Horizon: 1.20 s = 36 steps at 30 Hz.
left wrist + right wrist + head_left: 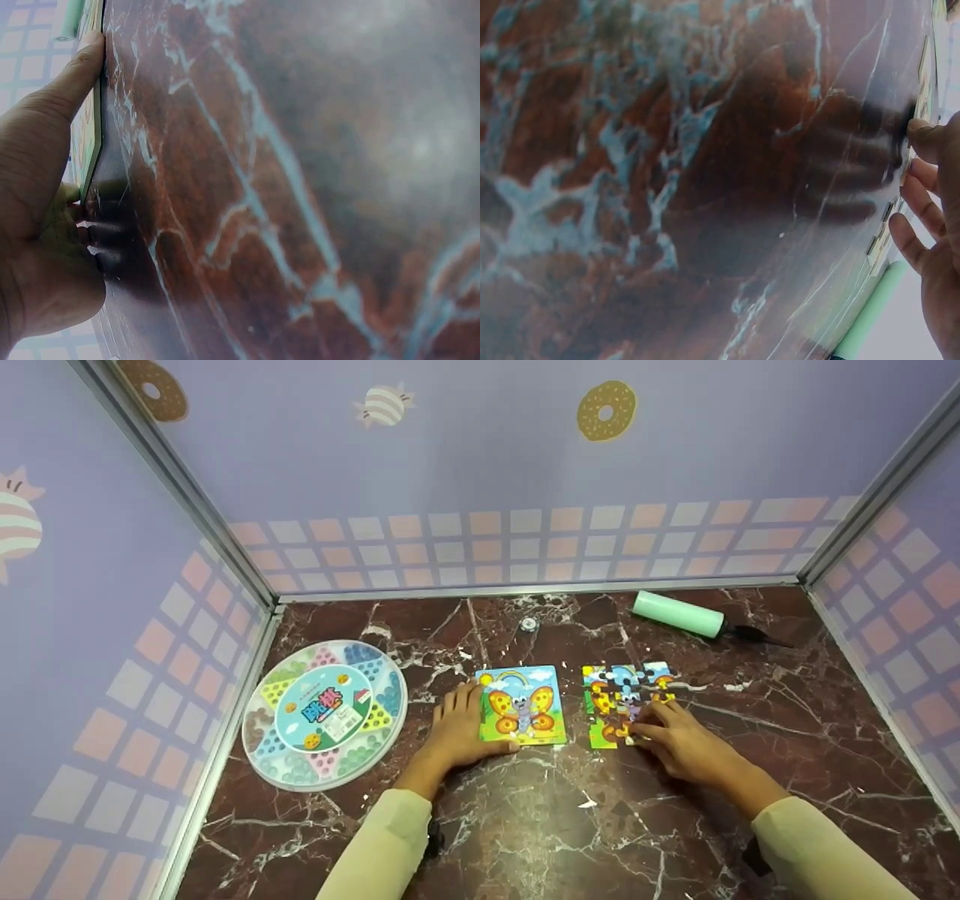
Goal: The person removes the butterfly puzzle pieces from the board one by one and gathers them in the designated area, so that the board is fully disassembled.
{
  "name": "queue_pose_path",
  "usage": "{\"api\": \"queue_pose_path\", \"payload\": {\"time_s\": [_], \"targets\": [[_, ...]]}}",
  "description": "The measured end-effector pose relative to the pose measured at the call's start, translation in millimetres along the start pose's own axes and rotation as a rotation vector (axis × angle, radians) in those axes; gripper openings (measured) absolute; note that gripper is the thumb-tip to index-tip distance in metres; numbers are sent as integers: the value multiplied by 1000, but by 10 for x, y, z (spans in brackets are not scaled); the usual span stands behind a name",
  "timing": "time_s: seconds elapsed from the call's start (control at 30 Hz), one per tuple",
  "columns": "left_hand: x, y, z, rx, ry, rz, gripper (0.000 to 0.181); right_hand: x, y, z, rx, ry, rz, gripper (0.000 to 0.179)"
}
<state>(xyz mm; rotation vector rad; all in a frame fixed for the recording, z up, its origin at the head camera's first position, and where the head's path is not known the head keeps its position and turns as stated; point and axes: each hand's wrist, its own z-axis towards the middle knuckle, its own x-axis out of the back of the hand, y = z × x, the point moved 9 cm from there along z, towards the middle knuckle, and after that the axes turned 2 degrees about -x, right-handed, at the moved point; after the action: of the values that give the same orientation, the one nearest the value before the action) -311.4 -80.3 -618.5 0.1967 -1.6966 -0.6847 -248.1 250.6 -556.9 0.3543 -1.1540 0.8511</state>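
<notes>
A square butterfly picture board (pixel 523 705) lies flat on the marble-patterned table, its picture whole. My left hand (pixel 457 727) rests at its left side, fingers straight along that edge and thumb along the near edge; the left wrist view shows the thumb (pixel 71 79) against the board's side. To the right lies a partly joined jigsaw puzzle (pixel 602 701) of the same butterfly. Over its lower right part, my right hand (pixel 686 742) pinches a puzzle piece between thumb and fingers. That piece is mostly hidden by the fingers; the right wrist view shows the fingertips (pixel 906 229) at the puzzle's edge.
A round Chinese checkers set (pixel 382 667) with marbles under a clear cover lies at the left. A pale green hand pump (pixel 679 615) with a black end lies at the back right. A small round object (pixel 529 624) sits behind the board. Patterned walls enclose the table.
</notes>
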Motion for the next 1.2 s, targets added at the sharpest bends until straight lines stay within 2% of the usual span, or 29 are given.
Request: {"api": "queue_pose_path", "payload": {"time_s": [0.33,0.63,0.93,1.2], "targets": [[44,69,-33,3,-17,6,130,-29,5,-12,17,-5,-1,25],[31,51,-24,7,-16,12,131,-27,2,-17,22,7,-6,24],[58,72,-33,-9,4,14,129,-45,42,-20,-56,-57,-5,25],[43,64,-28,0,-8,15,130,-47,33,-21,-52,-61,-8,27]]}}
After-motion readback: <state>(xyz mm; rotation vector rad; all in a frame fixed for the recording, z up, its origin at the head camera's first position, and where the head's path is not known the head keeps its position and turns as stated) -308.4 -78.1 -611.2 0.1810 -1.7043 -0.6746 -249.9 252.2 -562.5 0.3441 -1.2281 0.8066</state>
